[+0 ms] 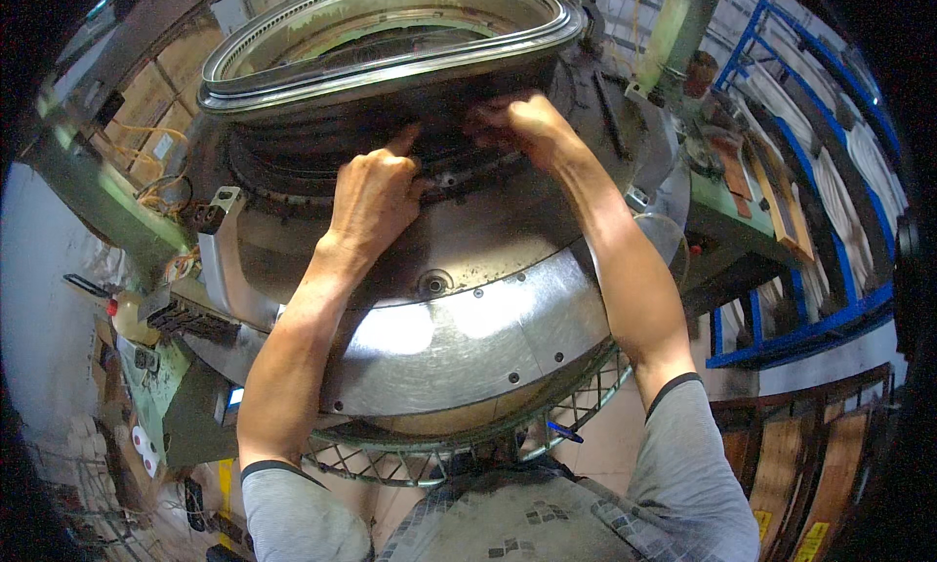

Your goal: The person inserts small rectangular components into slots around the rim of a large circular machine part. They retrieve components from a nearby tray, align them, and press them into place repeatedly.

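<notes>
Both my hands reach into the dark recess below the ringed metal cylinder [390,74] of a large round machine that looks like a circular knitting machine. My left hand [376,196] is at the recess's near edge. Its index finger stretches forward, apart from the thumb, and the other fingers are curled; I see nothing held in it. Farther right, my right hand [532,127] is bent with its fingers drawn together, touching or close to the dark inner part. Shadow blurs these fingertips, so whatever they may pinch is hidden. Under my forearms curves a shiny metal plate [468,323] with several screws.
A metal bracket [220,220] rises left of the recess. Green machine posts [107,176] flank the frame. At right stands a blue rack [800,323] with pale rolls. A round lattice guard [390,464] runs beneath the plate, with a blue object [564,432] on it.
</notes>
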A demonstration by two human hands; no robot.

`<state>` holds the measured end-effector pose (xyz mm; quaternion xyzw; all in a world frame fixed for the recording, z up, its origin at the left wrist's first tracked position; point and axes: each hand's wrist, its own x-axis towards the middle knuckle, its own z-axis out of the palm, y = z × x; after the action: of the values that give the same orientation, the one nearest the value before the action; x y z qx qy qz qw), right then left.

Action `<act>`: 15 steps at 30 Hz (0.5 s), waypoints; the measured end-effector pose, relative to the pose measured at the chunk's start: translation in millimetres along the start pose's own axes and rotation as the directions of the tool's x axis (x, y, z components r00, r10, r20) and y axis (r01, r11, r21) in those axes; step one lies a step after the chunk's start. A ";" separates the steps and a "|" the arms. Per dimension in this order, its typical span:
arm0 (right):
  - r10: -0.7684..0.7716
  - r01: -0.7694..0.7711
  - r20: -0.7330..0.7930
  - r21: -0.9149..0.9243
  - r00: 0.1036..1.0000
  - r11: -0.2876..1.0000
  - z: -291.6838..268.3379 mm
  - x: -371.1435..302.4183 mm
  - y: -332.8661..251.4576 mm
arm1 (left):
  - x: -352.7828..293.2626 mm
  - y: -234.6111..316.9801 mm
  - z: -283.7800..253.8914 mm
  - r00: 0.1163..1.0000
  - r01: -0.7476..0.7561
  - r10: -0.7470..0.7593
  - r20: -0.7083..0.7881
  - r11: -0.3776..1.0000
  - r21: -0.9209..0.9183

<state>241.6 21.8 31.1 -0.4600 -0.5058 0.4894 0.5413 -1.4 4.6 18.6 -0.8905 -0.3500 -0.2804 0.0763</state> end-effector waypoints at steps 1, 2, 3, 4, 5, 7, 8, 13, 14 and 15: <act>0.060 -0.063 -0.065 -0.038 0.996 0.997 -1.4 1.1 0.6 | -0.1 -0.5 0.1 1.000 -0.002 0.002 0.013 1.000 0.008; 0.030 -0.027 -0.026 0.102 0.999 0.994 -4.7 2.2 1.4 | -0.4 -0.2 0.3 1.000 -0.007 0.007 0.028 1.000 0.015; -0.092 0.085 0.053 0.123 0.994 0.989 -7.9 5.0 2.8 | 0.1 0.4 0.8 1.000 0.000 0.000 0.026 1.000 -0.003; -0.145 0.134 0.078 0.133 0.986 0.982 -12.0 8.3 4.3 | -0.2 1.5 1.4 1.000 0.009 -0.008 0.024 1.000 -0.021; -0.239 0.217 0.124 0.167 0.963 0.962 -15.6 11.4 7.1 | -0.7 2.5 1.7 0.999 0.019 -0.018 0.027 0.999 -0.040; -0.250 0.252 0.043 -0.024 0.967 0.968 -19.5 16.0 16.8 | -2.3 4.1 2.0 1.000 -0.004 0.003 -0.012 0.999 -0.049; -0.304 0.300 0.008 -0.194 0.953 0.934 -20.4 18.3 21.3 | -1.9 4.5 2.6 0.999 -0.027 0.024 -0.048 0.998 -0.054; -0.365 0.159 -0.016 -0.883 0.931 0.443 -12.6 12.4 32.8 | -0.6 -0.7 6.9 0.996 -0.077 0.075 -0.040 0.996 -0.046; -0.348 0.236 -0.009 -0.715 0.938 0.657 -7.8 9.3 32.4 | -1.0 -2.2 8.2 0.997 -0.077 0.076 -0.024 0.996 -0.039; -0.329 0.282 -0.003 -0.505 0.944 0.816 -2.5 6.6 31.5 | -1.2 -3.2 9.8 0.996 -0.083 0.081 -0.037 0.996 -0.037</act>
<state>242.0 31.4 0.4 -0.5182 -0.6570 0.2278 0.4979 0.1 9.5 9.6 -0.9004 -0.3063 -0.2993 0.0767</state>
